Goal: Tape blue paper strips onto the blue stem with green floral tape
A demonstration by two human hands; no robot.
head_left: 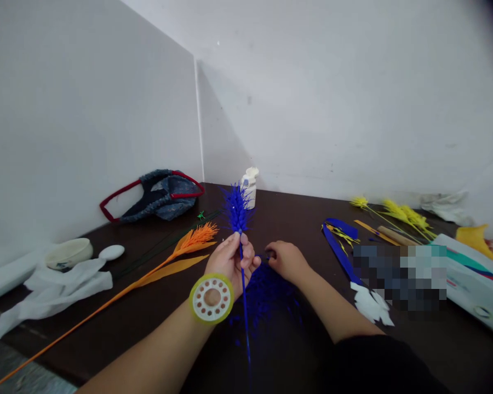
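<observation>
My left hand (230, 258) pinches a blue artificial wheat stalk (244, 295) just below its bristly ear (237, 208). The stalk stands upright, its stem running down toward me. Against my left wrist sits a roll of yellowish tape (212, 298) with a white perforated core. To the right, my right hand (288, 261) rests low at the edge of a heap of loose blue pieces (267, 298). Its fingers are curled together at the tips; whatever they may hold is too small to make out.
An orange wheat stalk (148, 276) lies left, near white cloth (72, 290), a bowl (69, 253) and a denim item (160, 194). A white bottle (250, 191) stands behind. Rightward are blue leaves (339, 254), yellow stalks (408, 216) and a tissue pack (468, 279).
</observation>
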